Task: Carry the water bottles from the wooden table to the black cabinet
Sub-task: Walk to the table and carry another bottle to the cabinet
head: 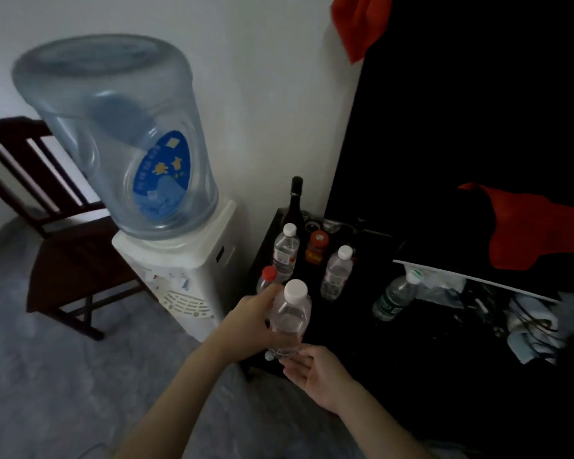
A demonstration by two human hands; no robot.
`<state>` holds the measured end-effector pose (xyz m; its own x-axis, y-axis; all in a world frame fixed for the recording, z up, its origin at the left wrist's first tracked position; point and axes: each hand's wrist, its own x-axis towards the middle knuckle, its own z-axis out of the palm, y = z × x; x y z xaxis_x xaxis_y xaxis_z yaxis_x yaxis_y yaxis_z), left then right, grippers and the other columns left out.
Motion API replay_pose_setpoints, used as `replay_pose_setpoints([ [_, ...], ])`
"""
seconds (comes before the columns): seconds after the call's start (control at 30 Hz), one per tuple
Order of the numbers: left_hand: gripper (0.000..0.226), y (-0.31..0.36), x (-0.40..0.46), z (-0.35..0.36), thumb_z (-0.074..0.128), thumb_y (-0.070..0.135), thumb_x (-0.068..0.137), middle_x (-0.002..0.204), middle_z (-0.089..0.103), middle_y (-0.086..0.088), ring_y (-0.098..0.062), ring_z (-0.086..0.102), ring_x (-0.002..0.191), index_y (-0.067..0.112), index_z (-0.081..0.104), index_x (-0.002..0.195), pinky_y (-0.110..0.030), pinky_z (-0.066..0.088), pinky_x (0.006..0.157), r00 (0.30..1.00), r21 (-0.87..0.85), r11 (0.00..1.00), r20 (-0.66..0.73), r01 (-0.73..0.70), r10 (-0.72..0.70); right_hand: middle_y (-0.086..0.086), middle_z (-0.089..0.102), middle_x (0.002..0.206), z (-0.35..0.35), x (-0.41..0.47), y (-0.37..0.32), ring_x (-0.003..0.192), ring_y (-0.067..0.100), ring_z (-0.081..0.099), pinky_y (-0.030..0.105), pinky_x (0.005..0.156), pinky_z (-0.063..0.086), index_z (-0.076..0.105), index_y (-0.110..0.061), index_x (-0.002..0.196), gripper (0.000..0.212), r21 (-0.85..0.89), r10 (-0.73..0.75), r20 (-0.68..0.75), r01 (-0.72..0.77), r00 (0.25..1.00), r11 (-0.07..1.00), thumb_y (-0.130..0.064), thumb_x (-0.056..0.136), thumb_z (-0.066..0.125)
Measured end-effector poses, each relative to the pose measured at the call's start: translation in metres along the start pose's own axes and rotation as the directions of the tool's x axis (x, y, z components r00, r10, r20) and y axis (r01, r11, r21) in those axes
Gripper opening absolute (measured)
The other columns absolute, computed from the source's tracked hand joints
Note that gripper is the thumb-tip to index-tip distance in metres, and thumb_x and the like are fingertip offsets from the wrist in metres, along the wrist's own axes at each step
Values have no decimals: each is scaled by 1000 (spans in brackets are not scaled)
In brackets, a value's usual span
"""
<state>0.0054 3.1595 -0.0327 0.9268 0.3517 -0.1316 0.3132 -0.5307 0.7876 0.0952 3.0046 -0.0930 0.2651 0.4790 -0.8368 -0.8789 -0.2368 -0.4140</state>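
My left hand [251, 321] grips a clear water bottle with a white cap [290, 318] upright, just above the near left corner of the black cabinet [362, 332]. My right hand [315, 372] lies palm up under the bottle's base, fingers relaxed and touching it. Standing on the cabinet top are two white-capped water bottles [286, 251] [337, 271], a red-capped bottle [266, 279] partly hidden behind my left hand, and a green-labelled bottle [396, 294] that leans to the right.
A dark wine bottle [295, 202] and an orange-lidded jar [316, 248] stand at the cabinet's back. A white water dispenser [186, 270] with a blue jug stands left of the cabinet. A dark wooden chair [63, 246] is further left. Red cloth [537, 226] and clutter lie right.
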Motion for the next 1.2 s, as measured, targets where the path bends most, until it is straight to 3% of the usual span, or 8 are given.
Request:
replay_pose_setpoints([
  [0.2, 66, -87, 1, 8, 85, 54, 64, 113, 63, 24, -3, 60, 108, 48, 49, 119, -34, 54, 92, 992, 12, 992, 25, 122, -122, 15, 66, 112, 21, 71, 27, 106, 26, 60, 40, 97, 46, 63, -5, 115, 24, -39, 128, -35, -129, 991, 991, -5, 95, 48],
  [0.37, 73, -132, 9, 18, 83, 53, 60, 120, 48, 31, 17, 47, 113, 75, 38, 114, -3, 40, 87, 989, 5, 991, 59, 134, -134, 19, 62, 123, 36, 109, 43, 110, 28, 58, 39, 96, 45, 56, -2, 129, 33, -25, 178, -103, -181, 979, 983, -5, 98, 45],
  [0.53, 73, -160, 17, 31, 90, 34, 66, 121, 55, 20, 15, 47, 110, 38, 54, 130, 4, 30, 91, 990, 23, 996, 104, 88, -90, 21, 57, 122, 38, 126, 43, 109, 31, 56, 38, 94, 45, 57, 4, 119, 26, 20, 172, -191, -171, 966, 985, -5, 98, 47],
  [0.63, 74, -165, 19, 35, 90, 32, 67, 118, 51, 27, 24, 43, 112, 36, 54, 132, 6, 29, 91, 993, 14, 996, 84, 84, -85, 21, 58, 115, 36, 130, 40, 107, 30, 56, 38, 94, 45, 60, 4, 106, 17, 7, 174, -201, -176, 964, 984, -2, 96, 47],
  [0.8, 76, -160, 23, 36, 89, 33, 68, 122, 48, 30, 17, 44, 111, 41, 51, 133, -4, 30, 96, 989, 51, 993, 101, 105, -109, 20, 61, 115, 34, 131, 36, 116, 31, 57, 41, 95, 46, 59, 4, 115, 23, -57, 168, -211, -184, 963, 981, -5, 97, 48],
  [0.97, 88, -148, 19, 29, 87, 38, 67, 137, 49, 10, -13, 48, 127, 40, 41, 142, -35, 42, 108, 965, 165, 965, 135, 202, -225, 16, 60, 99, 42, 118, 24, 112, 32, 57, 43, 95, 45, 58, 0, 108, 17, -154, 153, -207, -187, 966, 970, -9, 98, 48],
  [1.07, 96, -138, 16, 13, 86, 27, 72, 147, 44, 1, -19, 46, 134, 31, 33, 152, -40, 43, 111, 941, 241, 930, 130, 277, -313, 18, 63, 100, 46, 98, 5, 104, 30, 59, 41, 92, 47, 61, -1, 109, 21, -219, 141, -169, -176, 976, 960, -11, 97, 48],
  [1.2, 76, -122, 10, -22, 79, 16, 83, 143, 50, -3, -18, 54, 123, 24, 42, 148, -36, 48, 105, 941, 267, 911, 36, 315, -336, 18, 67, 104, 41, 56, -29, 99, 29, 64, 38, 87, 51, 66, -2, 102, 22, -382, 181, -51, -186, 982, 905, -17, 95, 52],
])
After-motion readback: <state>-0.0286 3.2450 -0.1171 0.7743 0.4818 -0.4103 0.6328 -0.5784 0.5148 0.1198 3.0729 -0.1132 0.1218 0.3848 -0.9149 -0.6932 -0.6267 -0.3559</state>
